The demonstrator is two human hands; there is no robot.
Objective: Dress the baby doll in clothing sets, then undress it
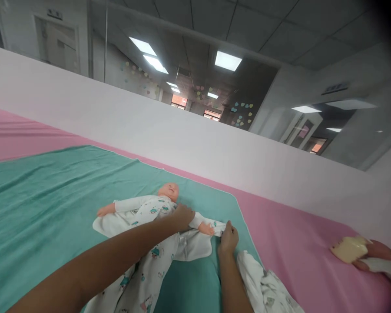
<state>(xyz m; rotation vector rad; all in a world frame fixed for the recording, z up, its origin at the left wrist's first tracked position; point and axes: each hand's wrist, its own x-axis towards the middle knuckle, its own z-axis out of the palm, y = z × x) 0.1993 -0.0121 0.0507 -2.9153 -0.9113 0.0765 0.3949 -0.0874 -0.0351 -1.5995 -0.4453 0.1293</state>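
Note:
A baby doll [168, 191] lies on its back on a teal blanket [195, 282], with a printed white garment [156, 252] over its body. My left hand [184, 217] is closed at the doll's shoulder on the right, gripping the garment there; its fingertips are partly hidden. Pinched in my right hand [228, 239] is the end of a printed sleeve [219, 227], pulled out sideways beside the doll's small hand [206, 228]. White cloth lies spread under both of the doll's arms.
A crumpled white printed cloth [267, 282] rests beside my right forearm. On the pink cover [289, 234] at the far right lies a pale yellow object [349, 249], near a pinkish shape with white cloth. A white wall [182, 134] with glass above borders the back.

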